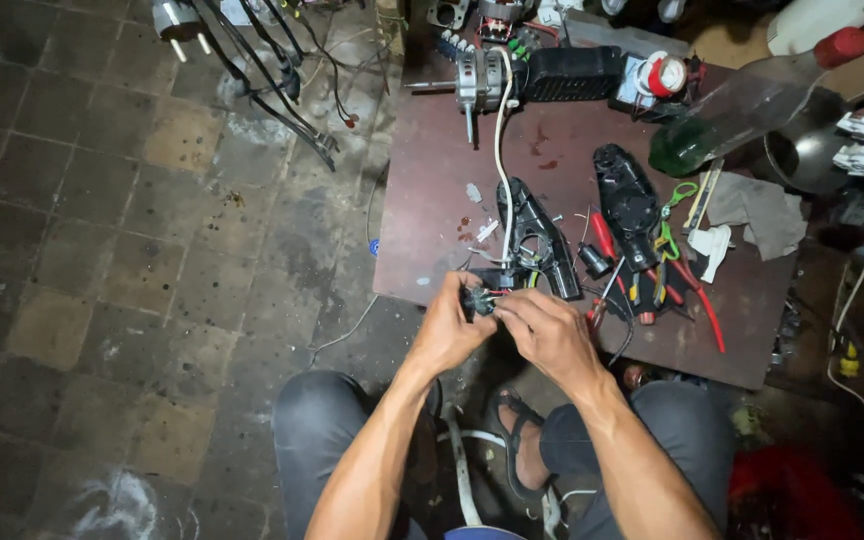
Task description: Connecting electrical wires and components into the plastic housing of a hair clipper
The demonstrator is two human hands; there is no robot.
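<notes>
My left hand (449, 328) and my right hand (549, 335) meet over the near edge of a dark brown board (432, 200). Together they pinch a small black switch part with thin coloured wires (479, 300). Just beyond my fingers lies one open black shell half of a handheld appliance (542, 245), with a white cord (499, 140) running up from it. The other black shell half (627, 205) lies to the right.
A small electric motor (480, 82), a black block (572, 72), a tape roll (664, 74) and a tilted green bottle (742, 110) sit at the board's far side. Screwdrivers and red wires (687, 290) lie right. Black cables and a plug (252, 70) trail over the tiled floor.
</notes>
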